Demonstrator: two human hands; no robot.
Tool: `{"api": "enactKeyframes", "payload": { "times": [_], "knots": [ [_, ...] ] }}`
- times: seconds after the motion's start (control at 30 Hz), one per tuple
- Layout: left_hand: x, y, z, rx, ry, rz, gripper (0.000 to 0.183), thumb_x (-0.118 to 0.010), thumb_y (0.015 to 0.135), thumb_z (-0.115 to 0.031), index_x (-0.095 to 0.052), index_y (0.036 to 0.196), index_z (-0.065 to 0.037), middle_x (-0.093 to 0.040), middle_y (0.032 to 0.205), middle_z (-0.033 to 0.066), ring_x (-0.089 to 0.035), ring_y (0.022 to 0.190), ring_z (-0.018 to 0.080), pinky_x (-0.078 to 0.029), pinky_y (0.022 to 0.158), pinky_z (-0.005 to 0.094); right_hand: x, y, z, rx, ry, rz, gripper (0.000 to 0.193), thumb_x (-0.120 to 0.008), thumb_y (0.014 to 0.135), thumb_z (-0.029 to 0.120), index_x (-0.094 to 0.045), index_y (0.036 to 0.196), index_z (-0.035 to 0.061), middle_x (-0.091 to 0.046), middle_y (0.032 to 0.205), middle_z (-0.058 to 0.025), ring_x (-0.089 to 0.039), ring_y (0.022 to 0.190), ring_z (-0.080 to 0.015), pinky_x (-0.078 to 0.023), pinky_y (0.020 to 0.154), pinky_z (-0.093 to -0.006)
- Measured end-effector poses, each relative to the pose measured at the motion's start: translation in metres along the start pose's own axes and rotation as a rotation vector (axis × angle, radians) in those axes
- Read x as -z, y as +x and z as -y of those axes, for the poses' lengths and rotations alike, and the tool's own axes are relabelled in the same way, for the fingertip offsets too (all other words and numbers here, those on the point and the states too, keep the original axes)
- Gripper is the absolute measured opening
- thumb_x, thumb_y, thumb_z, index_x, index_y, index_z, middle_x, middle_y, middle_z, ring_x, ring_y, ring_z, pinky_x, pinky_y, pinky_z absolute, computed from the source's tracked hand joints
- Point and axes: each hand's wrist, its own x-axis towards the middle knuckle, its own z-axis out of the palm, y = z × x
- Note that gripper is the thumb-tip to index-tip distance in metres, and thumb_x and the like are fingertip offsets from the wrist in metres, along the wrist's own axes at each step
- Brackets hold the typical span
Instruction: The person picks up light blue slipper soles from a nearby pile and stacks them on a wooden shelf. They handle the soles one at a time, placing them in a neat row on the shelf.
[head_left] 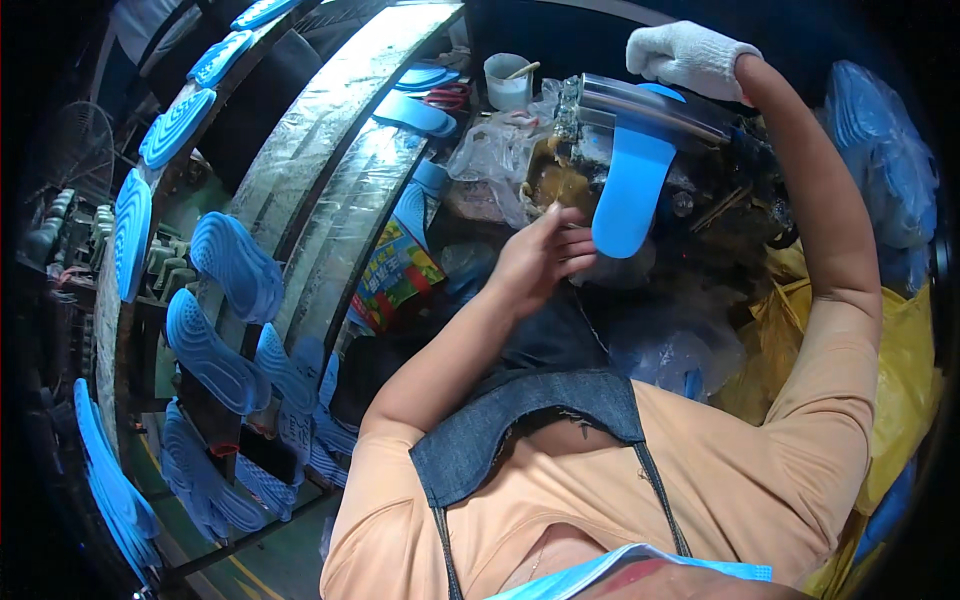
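Observation:
A flat blue insole (632, 190) runs through a shiny metal roller (655, 108), its rounded lower end hanging toward me. The far tip shows as a blue sliver behind the roller. My bare left hand (548, 252) is beside the insole's lower left edge, fingers stretched and thumb raised; whether the fingertips touch it I cannot tell. Above the roller's far side, my right hand (690, 55) wears a white knitted glove with its fingers curled. What those fingers hold, if anything, is hidden. Brownish, glue-like residue (560, 185) coats the machine left of the insole.
Left of me, curved racks (300, 150) carry several moulded blue insoles (235, 265). A white bucket (508, 85) with a stick stands behind, near red-handled scissors (447, 96) and crumpled clear plastic (500, 155). On the right are bagged blue insoles (880, 150) and yellow plastic (905, 370).

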Motion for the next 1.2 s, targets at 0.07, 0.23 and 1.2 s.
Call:
{"api": "enactKeyframes", "payload": {
  "times": [0.07, 0.23, 1.2],
  "knots": [
    [0.039, -0.005, 0.003, -0.03, 0.097, -0.077, 0.046, -0.046, 0.104, -0.033, -0.05, 0.133, 0.002, -0.061, 0.123, 0.0191, -0.063, 0.102, 0.0262, -0.051, 0.087, 0.0369, -0.002, 0.006, -0.007, -0.113, 0.28, 0.2, 0.018, -0.056, 0.084, 0.001, -0.068, 0.098, 0.0021, -0.068, 0.094, -0.007, -0.064, 0.091, -0.0193, -0.053, 0.082, -0.0317],
    [0.131, -0.013, 0.009, -0.136, 0.18, -0.253, 0.03, -0.051, 0.102, -0.025, -0.057, 0.123, -0.003, -0.068, 0.107, 0.0108, -0.065, 0.092, 0.0157, -0.052, 0.082, 0.0303, -0.006, 0.018, -0.036, -0.187, 0.479, 0.398, 0.033, -0.063, 0.088, 0.017, -0.07, 0.117, 0.0026, -0.071, 0.108, -0.0084, -0.064, 0.097, -0.0195, -0.05, 0.092, -0.0345],
    [0.193, -0.021, 0.001, -0.222, 0.496, -0.116, 0.028, -0.057, 0.096, -0.021, -0.059, 0.117, -0.002, -0.064, 0.094, 0.0043, -0.059, 0.077, 0.0111, -0.047, 0.062, 0.0257, 0.096, 0.232, 0.482, 0.878, 0.693, 0.207, 0.035, -0.061, 0.091, 0.026, -0.062, 0.119, 0.0036, -0.068, 0.1, -0.0135, -0.068, 0.096, -0.0257, -0.055, 0.077, -0.0339]
  ]
}}
